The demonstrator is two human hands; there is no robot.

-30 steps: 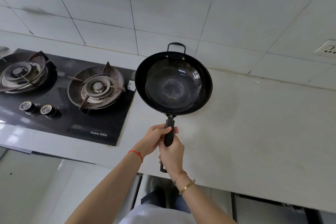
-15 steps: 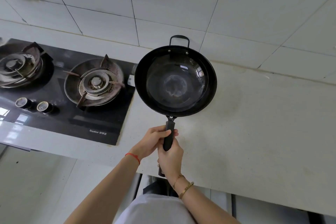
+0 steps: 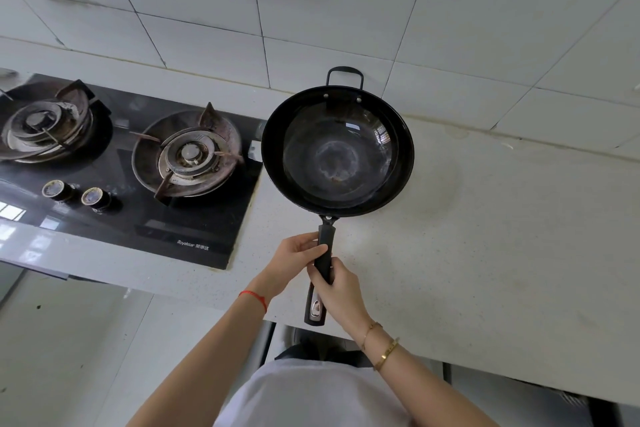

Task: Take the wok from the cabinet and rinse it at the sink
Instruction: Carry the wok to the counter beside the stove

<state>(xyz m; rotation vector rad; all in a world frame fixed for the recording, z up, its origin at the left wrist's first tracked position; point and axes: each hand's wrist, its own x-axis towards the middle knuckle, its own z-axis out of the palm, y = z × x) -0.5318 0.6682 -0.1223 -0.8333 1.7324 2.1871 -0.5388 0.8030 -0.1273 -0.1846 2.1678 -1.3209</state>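
The black wok (image 3: 337,151) is out of the cabinet and held level over the pale speckled countertop (image 3: 485,236), just to the right of the Royalstar gas hob (image 3: 138,218), its small loop handle pointing toward the tiled wall (image 3: 346,10). Both hands are closed on its long straight handle: the left hand (image 3: 294,262) wraps the upper part nearer the bowl, and the right hand (image 3: 337,288) grips just below it, with the handle's end poking out beneath. No sink or tap shows anywhere in view, so the carry to the water is probably yet to come. The main risk is leverage: the heavy bowl sits far from the hands, so a loosened grip could let it tip or twist. Swinging it left could knock the rim against the nearer burner's pan supports (image 3: 194,156), beside the wok; lowering it carelessly could bang its underside on the countertop.
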